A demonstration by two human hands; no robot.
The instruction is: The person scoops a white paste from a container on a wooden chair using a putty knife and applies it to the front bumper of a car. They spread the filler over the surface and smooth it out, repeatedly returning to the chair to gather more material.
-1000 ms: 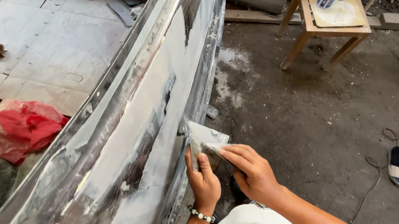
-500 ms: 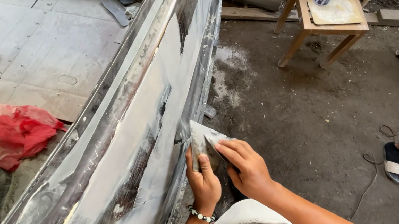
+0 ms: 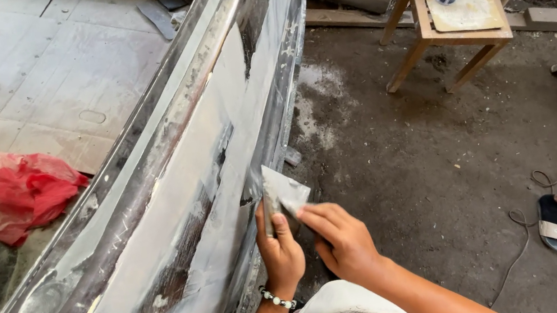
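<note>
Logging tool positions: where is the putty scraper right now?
Head view, lower centre: the putty scraper lies against the boat hull, held by the left hand and right hand.

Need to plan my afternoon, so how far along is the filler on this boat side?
Pale filler already covers much of the hull. Both hands, left hand and right hand, press a scraper against it. Dark bare streaks are left.

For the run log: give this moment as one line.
left hand: holds putty knife | right hand: fingers on blade | against: hull side | nearby: wooden chair
</note>
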